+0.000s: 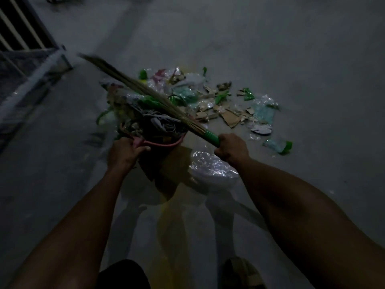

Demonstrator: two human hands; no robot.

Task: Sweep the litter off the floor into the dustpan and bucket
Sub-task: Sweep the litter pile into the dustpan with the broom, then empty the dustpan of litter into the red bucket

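lighting: dim; detail in the shadows is poor.
floor (291, 49): grey, smooth, with a faint yellow stain running toward the viewer below the hands.
dustpan (164, 142): pink, heaped with litter; only its rim and handle show. it sits at centre frame, whether lifted or resting on the floor cannot be told.
dustpan load: dark crumpled paper, grey scraps and clear plastic piled above the rim.
left hand (125, 152): fingers curled round the pink dustpan handle, gripping it.
broom (141, 90): long bundle of pale brown bristles bound into a green handle; it slants from lower right to upper left across the top of the loaded dustpan, the bristle tips blurred.
right hand (231, 149): closed in a fist round the green broom handle at its near end.
litter on floor (227, 105): loose spread just beyond and right of the dustpan; torn brown cardboard pieces, bright green wrappers, clear and pale teal plastic, white bags.
plastic bag (212, 167): crumpled, clear and shiny, lying on the floor just below the right hand.
cardboard sheet (166, 163): brown, flat, under the dustpan between the 2 hands.
railing (23, 28): dark frame with pale bars, upper left.
bucket: not identifiable in this view.
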